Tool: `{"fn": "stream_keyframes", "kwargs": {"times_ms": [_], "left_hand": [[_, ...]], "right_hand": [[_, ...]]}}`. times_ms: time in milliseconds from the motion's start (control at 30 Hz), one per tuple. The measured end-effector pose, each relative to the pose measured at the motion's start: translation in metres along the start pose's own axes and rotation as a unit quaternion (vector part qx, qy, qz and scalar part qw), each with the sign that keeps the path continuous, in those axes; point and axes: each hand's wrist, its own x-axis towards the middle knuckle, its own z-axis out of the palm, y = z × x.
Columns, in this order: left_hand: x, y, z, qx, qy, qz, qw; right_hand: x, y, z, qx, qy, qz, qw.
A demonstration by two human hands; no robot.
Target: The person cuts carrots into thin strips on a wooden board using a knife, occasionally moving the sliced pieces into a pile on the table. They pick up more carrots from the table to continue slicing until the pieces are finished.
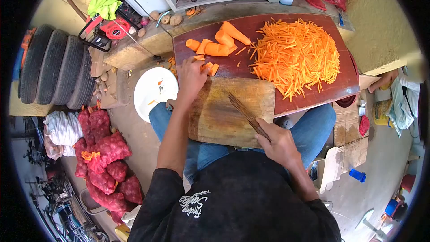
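Head view: your left hand [192, 78] reaches past the board's 11 o'clock corner, fingers curled down at the cut pieces [215, 69] and touching there; you cannot tell from here whether they are pinched or only touched. Your right hand [278, 142], at the board's 4 o'clock side, is closed round the handle of the knife [244, 110], its blade slanting over the board toward 11 o'clock; whether the blade meets the wood is unclear. Your board [215, 107] laps the near edge of the table [235, 69] at 12 o'clock, and its 6 o'clock edge sits over your jeans [208, 152], close to your shirt [251, 197]. For moving, you have stained wood showing on the blade's left, and a strip of red tabletop between the carrots and the shreds. Off the table's 9 o'clock side, near your left forearm, a white plate [142, 92] carries a few orange scraps. Your carrots [217, 49] lie at 12 o'clock beyond the board, peeled, smooth, bright orange, in thick lengths resting against one another. Your shreds [295, 56] are heaped between 1 and 2 o'clock, thin and loose, with a few strays toward the carrots.
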Motion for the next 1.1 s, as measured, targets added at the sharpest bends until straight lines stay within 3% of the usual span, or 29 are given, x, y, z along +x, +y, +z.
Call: {"fn": "stream_keyframes", "kwargs": {"times_ms": [333, 633, 733, 833, 933, 1100], "left_hand": [[0.021, 0.011, 0.002, 0.044, -0.103, -0.008, 0.994], [0.02, 0.005, 0.003, -0.052, -0.052, -0.008, 0.997], [0.018, 0.01, 0.001, -0.069, 0.007, 0.005, 0.998], [0.012, 0.019, -0.005, -0.226, 0.019, -0.06, 0.972], [-0.013, 0.041, 0.004, -0.352, 0.054, -0.031, 0.934], [-0.074, 0.094, -0.003, -0.235, -0.021, -0.017, 0.972]], "right_hand": [[-0.003, 0.012, 0.008, -0.022, -0.02, -0.001, 1.0], [-0.002, 0.007, 0.011, -0.019, -0.03, 0.02, 0.999], [-0.002, 0.007, 0.011, -0.004, -0.022, 0.022, 1.0], [-0.004, 0.013, 0.01, 0.031, -0.011, 0.041, 0.999], [-0.005, 0.016, 0.006, 0.076, 0.024, 0.065, 0.995], [-0.001, 0.004, -0.006, 0.13, 0.025, 0.119, 0.984]]}}
